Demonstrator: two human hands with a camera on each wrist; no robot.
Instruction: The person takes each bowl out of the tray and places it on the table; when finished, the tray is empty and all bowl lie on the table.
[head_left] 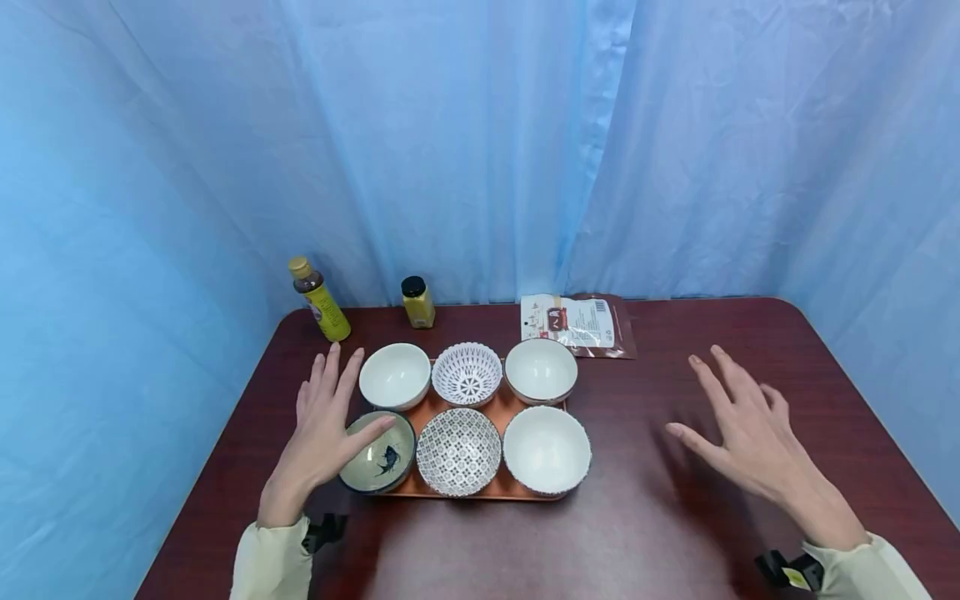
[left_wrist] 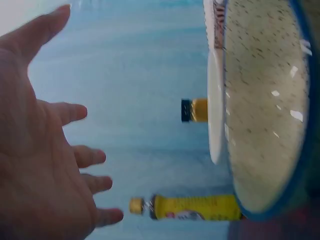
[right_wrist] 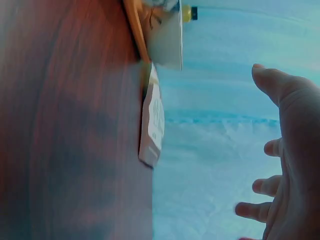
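My left hand (head_left: 324, 429) hovers with spread fingers over the left side of a green-grey bowl (head_left: 390, 457) that has a dark blue fish inside. Apart from everything, my right hand (head_left: 757, 442) hangs above the right part of the table, fingers spread and holding nothing. Several bowls stand in two rows on an orange-brown tray (head_left: 495, 497). The back row has a plain white bowl (head_left: 395, 377), a fluted patterned bowl (head_left: 467, 374) and another white bowl (head_left: 541, 371). In front are a grey-patterned bowl (head_left: 458, 452) and a white bowl (head_left: 547, 450) beside the fish bowl.
A yellow-green labelled bottle (head_left: 327, 310) stands at the table's back left, near a small black-capped jar (head_left: 417, 303). Behind the right bowls lies a brown and white packet (head_left: 581, 323). Blue curtains (head_left: 465, 150) surround the dark red table (head_left: 675, 533).
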